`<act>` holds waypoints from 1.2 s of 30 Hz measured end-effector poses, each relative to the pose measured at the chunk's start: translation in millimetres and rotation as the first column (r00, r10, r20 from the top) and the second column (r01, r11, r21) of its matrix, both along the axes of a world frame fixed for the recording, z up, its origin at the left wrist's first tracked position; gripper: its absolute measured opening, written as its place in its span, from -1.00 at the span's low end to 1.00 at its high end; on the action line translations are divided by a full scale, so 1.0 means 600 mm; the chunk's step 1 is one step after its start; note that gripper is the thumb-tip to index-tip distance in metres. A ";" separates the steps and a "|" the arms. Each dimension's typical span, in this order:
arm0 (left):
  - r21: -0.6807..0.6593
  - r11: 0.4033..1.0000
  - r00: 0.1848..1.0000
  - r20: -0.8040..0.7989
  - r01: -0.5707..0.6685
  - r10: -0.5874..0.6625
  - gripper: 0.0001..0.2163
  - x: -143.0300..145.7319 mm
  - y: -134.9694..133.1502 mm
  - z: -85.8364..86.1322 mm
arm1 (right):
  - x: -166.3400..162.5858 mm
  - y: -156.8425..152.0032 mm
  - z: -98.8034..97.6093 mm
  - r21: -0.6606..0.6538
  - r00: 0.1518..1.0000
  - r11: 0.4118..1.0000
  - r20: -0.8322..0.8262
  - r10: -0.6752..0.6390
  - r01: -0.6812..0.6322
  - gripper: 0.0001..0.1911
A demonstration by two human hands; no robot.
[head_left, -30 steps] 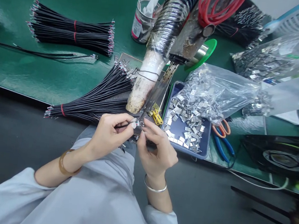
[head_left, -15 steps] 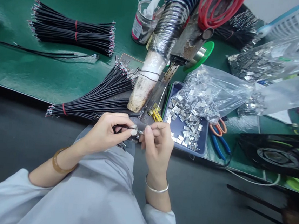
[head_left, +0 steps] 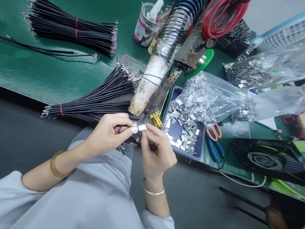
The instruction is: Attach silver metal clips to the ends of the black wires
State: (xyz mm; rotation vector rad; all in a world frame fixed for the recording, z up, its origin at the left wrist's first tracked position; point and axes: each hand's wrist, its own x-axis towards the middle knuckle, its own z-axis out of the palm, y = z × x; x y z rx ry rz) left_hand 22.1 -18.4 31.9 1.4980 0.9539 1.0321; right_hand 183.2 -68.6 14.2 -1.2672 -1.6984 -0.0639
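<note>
Pinching a small flat shiny metal terminal (head_left: 142, 127) between fingertips, the 2 hands close narrowly on it: left hand (head_left: 107, 133) and right hand (head_left: 157, 149) meet at the near edge of the green desk (head_left: 51, 72), just beside a blue plastic tray (head_left: 203, 139) of glinting stamped clips and a fanned bundle of black wires (head_left: 97, 100).

Metal clips (head_left: 185, 123) lie in a tray (head_left: 179, 131) right of the wire bundle (head_left: 100, 100).
</note>
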 end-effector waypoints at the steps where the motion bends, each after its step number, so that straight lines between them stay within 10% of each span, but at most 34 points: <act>1: 0.003 1.000 1.000 -0.008 0.004 -0.004 -0.80 -0.001 0.001 -0.001 | 0.000 0.001 -0.001 -0.020 1.000 1.000 -0.021 -0.004 0.003 -0.81; 36: 0.041 0.999 0.988 -0.151 -0.032 0.038 -0.82 0.009 0.003 0.005 | 0.010 0.014 0.011 0.019 0.991 0.998 0.121 0.058 -0.061 -0.81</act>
